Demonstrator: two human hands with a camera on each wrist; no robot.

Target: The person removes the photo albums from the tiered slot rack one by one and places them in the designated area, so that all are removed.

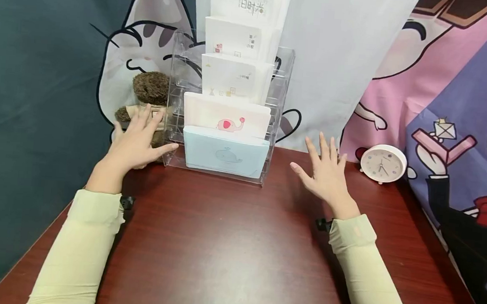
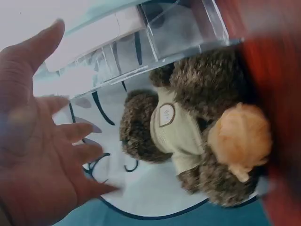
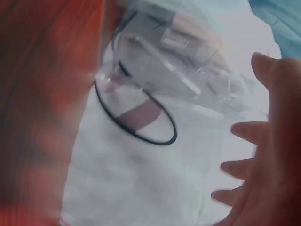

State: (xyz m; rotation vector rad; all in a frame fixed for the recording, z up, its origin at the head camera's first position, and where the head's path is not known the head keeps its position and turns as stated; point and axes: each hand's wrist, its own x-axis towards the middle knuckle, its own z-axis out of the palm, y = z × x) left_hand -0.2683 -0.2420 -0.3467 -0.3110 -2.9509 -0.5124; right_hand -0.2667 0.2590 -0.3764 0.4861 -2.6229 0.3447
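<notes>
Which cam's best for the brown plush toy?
Left wrist: the brown plush toy is large there, its pale shirt and oval patch visible, with the left hand off to one side. Head view shows it partly hidden behind that hand; right wrist view doesn't show it.

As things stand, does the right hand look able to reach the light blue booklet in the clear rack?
Probably yes: the right hand is open beside the clear rack, and the light blue booklet stands in the frontmost pocket, its upper edge exposed. Only the rack's transparent side might hinder it.
</notes>
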